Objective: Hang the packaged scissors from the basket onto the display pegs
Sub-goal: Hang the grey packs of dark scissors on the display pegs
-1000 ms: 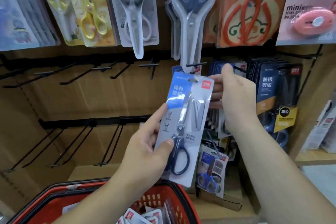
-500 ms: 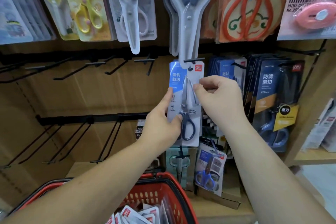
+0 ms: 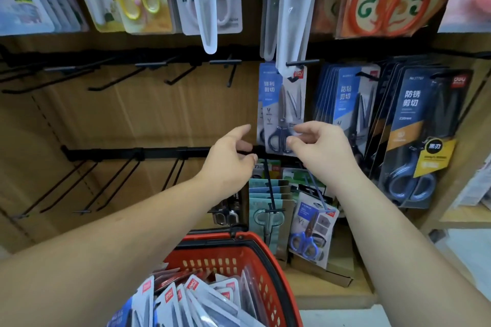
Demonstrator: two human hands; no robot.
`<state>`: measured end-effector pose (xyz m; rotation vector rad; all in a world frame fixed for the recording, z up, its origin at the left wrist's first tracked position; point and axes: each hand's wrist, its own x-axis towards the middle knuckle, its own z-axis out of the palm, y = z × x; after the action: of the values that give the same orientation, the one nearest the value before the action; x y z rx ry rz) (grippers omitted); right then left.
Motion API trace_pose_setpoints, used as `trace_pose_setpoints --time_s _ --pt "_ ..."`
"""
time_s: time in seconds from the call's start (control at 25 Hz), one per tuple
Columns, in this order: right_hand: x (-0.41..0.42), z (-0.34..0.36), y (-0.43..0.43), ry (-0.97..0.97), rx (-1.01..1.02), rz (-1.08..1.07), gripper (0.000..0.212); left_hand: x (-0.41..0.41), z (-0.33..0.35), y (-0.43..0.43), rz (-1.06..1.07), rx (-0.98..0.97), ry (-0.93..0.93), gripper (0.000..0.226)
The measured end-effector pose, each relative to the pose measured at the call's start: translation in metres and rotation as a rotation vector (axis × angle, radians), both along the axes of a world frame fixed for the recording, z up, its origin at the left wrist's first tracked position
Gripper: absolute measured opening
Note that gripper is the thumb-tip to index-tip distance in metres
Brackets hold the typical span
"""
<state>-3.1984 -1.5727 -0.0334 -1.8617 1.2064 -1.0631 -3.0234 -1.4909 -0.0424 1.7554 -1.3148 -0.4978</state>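
Observation:
A blue-and-white scissors pack (image 3: 276, 103) hangs from a black peg (image 3: 301, 63) in the middle row of the display. My left hand (image 3: 228, 152) hovers just left of the pack's lower edge, fingers relaxed, holding nothing. My right hand (image 3: 317, 147) is at the pack's lower right corner, with thumb and forefinger loosely curled in front of it; no grip shows. Below, the red basket (image 3: 268, 255) holds several more white-and-blue scissors packs (image 3: 191, 297).
Bare black pegs (image 3: 148, 66) jut out to the left in the middle row, with more bare pegs (image 3: 106, 183) on the lower rail. Dark scissors packs (image 3: 419, 125) hang on the right. Other scissors packs (image 3: 289, 8) hang overhead, and small packs (image 3: 310, 233) hang below.
The pack went from my hands onto the peg and now hangs by itself. My left hand let go and drew back to the left. My right hand slid down to the pack's lower corner.

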Motion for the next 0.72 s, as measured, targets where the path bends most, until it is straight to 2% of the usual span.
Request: trace_pose_setpoints --time_s 0.12,0.24,0.44,0.56,0.64,0.72 --pt "0.009 0.000 0.011 0.097 -0.018 0.031 0.033 0.009 -0.008 0.030 -0.040 0.036 0.085 0.063" --pt "0.031 0.003 0.039 0.197 -0.049 0.126 0.027 0.019 -0.017 0.077 -0.062 0.069 0.090 0.062" --pt "0.076 -0.021 0.124 0.352 -0.076 0.331 0.017 0.062 -0.032 0.187 -0.029 0.160 0.102 0.055" --pt "0.093 -0.043 0.173 0.465 -0.079 0.441 0.016 0.103 -0.062 0.247 0.016 0.272 -0.030 0.049" --pt "0.102 -0.056 0.200 0.467 -0.023 0.517 0.014 0.126 -0.089 0.284 0.109 0.329 -0.203 0.041" --pt "0.112 -0.075 0.227 0.461 0.041 0.597 0.014 0.142 -0.113 0.314 0.167 0.406 -0.402 0.048"
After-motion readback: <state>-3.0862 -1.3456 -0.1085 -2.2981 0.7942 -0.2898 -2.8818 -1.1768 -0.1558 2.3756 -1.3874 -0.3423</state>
